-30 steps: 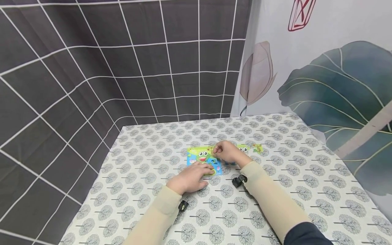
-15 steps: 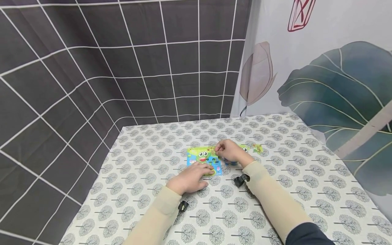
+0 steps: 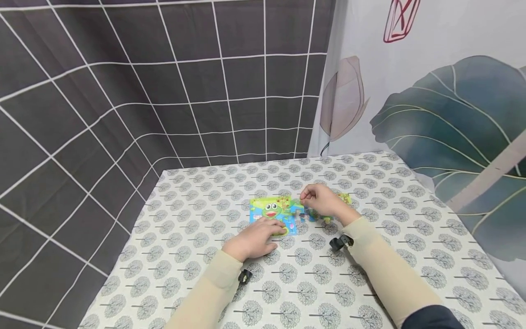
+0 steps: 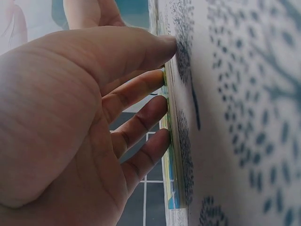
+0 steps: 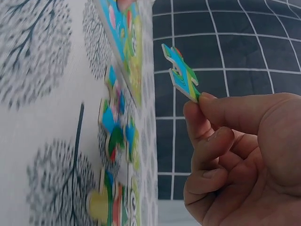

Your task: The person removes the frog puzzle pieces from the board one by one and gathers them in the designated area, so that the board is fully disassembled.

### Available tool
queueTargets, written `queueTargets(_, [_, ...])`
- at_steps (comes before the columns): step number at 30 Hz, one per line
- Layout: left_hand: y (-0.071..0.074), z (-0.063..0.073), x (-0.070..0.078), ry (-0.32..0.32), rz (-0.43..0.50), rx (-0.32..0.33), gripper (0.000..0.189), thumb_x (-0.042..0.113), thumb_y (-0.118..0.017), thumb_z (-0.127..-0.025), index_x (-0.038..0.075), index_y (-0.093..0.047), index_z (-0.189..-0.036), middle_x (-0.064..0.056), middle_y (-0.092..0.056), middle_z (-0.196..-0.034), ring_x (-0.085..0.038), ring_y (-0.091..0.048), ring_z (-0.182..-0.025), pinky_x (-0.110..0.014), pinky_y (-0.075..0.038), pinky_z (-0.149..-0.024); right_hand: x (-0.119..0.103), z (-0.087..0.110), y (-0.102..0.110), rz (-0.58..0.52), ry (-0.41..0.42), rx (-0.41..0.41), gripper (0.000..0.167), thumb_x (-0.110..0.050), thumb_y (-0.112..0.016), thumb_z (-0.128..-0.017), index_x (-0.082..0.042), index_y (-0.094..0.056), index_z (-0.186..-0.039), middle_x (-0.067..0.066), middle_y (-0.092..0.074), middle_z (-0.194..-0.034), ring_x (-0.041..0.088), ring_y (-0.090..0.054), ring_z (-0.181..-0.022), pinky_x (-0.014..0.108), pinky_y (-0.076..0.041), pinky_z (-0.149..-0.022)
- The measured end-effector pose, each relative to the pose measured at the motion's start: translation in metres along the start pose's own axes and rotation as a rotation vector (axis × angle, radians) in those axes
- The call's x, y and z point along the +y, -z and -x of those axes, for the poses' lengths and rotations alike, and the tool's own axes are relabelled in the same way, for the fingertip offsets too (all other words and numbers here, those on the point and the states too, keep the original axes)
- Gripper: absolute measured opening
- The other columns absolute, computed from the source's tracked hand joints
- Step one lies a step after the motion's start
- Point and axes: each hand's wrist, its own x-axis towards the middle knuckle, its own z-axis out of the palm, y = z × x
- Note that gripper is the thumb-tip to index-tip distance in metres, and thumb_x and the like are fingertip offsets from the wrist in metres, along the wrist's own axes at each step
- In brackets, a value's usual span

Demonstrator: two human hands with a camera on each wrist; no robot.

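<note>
A frog picture puzzle [image 3: 260, 205] lies flat on the table, and my left hand [image 3: 256, 236] rests on its near part. The left wrist view has the fingertips [image 4: 160, 104] on the puzzle's face, fingers spread, thumb close to its edge. My right hand [image 3: 322, 201] pinches a blue and green puzzle piece [image 5: 182, 74] between thumb and index finger, raised above the table to the right of the puzzle. The other fingers of that hand are curled in. Loose puzzle pieces [image 5: 112, 120] lie below and beside it, partly hidden by the hand in the head view.
The table has a white cloth [image 3: 197, 228] printed with grey trees. Behind it hangs a dark curtain [image 3: 242, 114] with a white grid, and at the right a pale curtain [image 3: 371, 82] with leaf prints. Another yellow-green piece [image 3: 345, 198] lies beyond my right wrist.
My right hand has moved right, away from the puzzle, and the pinched piece now shows beside it. My left hand has stayed on the puzzle.
</note>
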Motion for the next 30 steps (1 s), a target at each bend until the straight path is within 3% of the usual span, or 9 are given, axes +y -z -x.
queueTargets(7, [-0.001, 0.0, -0.001, 0.005, -0.005, 0.001, 0.05, 0.026, -0.073, -0.098, 0.021, -0.062, -0.146, 0.008, -0.051, -0.156, -0.02, -0.044, -0.145, -0.041, -0.031, -0.125, 0.009, 0.016, 0.015, -0.096, -0.07, 0.003, 0.006, -0.008, -0.073, -0.096, -0.006, -0.069, -0.101, 0.009, -0.065, -0.09, 0.026, -0.063, -0.066, 0.034, -0.059, -0.055])
queueTargets(12, [-0.001, 0.0, -0.002, 0.004, -0.007, 0.005, 0.049, 0.026, -0.072, -0.098, 0.021, -0.062, -0.146, 0.008, -0.051, -0.156, -0.02, -0.043, -0.146, -0.042, -0.03, -0.126, 0.02, 0.026, 0.026, -0.085, -0.071, 0.015, 0.008, -0.011, -0.072, -0.097, -0.005, -0.069, -0.102, 0.009, -0.068, -0.09, 0.029, -0.068, -0.075, 0.035, -0.061, -0.063])
queueTargets(21, [-0.002, 0.0, -0.002, 0.006, -0.004, 0.003, 0.049, 0.026, -0.072, -0.098, 0.02, -0.062, -0.146, 0.007, -0.051, -0.157, -0.021, -0.042, -0.147, -0.044, -0.027, -0.127, 0.049, 0.052, 0.052, -0.03, -0.11, 0.017, 0.009, -0.013, -0.073, -0.097, -0.006, -0.07, -0.103, 0.007, -0.067, -0.093, 0.024, -0.063, -0.086, 0.032, -0.058, -0.074])
queueTargets(30, [-0.001, 0.0, -0.002, 0.006, 0.013, 0.007, 0.049, 0.025, -0.073, -0.097, 0.02, -0.062, -0.145, 0.007, -0.052, -0.156, -0.022, -0.042, -0.147, -0.044, -0.026, -0.127, 0.062, 0.067, 0.072, -0.054, -0.145, 0.006, 0.014, -0.015, -0.074, -0.097, -0.004, -0.072, -0.106, 0.01, -0.07, -0.095, 0.03, -0.065, -0.082, 0.032, -0.058, -0.065])
